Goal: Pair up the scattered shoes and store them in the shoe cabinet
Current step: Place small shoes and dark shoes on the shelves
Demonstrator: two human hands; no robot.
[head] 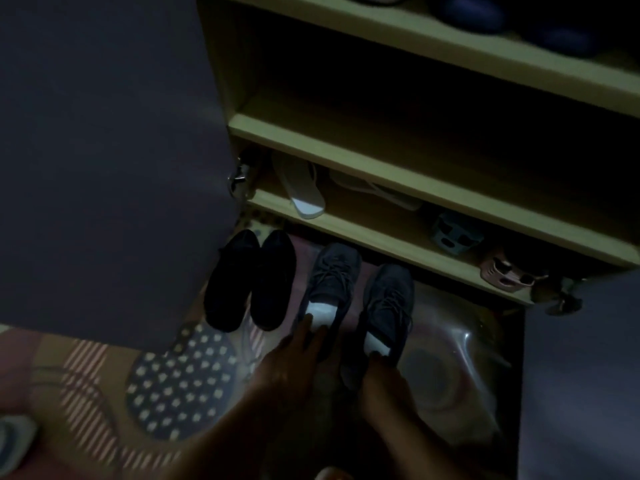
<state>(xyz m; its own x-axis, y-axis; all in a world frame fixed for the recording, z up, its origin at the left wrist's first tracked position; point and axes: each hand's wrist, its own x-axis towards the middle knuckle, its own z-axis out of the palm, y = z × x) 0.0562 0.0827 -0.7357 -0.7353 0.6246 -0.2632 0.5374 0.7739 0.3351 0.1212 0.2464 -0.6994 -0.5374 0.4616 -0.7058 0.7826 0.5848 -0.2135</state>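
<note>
Light: the scene is very dim, so small details are hard to read.
Shoe cabinet (349,140): pale wooden shelves, both doors open; the left door (104,161) covers much of the view on the left.
Left hand (294,355): its fingers reach over the heel of the left grey sneaker (332,278) and touch the white patch at the heel; the grip looks closed on this shoe.
Right hand (381,379): it is at the heel of the right grey sneaker (388,306), fingers curled around the back of the shoe, holding it.
Grey sneakers: they stand side by side on the floor below the lowest shelf, toes toward the cabinet, the left one a little further in.
Black shoes (249,282): a pair, close together, just left of the grey sneakers, toes also toward the cabinet.
Lowest shelf: a white slipper (304,188) lies with its heel over the shelf edge, another pale slipper (377,192) beside it, then a grey-green sandal (453,233) and a pink sandal (509,271) further right.
Top shelf: dark blue shoes (485,15), blurred.
Floor: a patterned mat (173,375) with dots and stripes.
</note>
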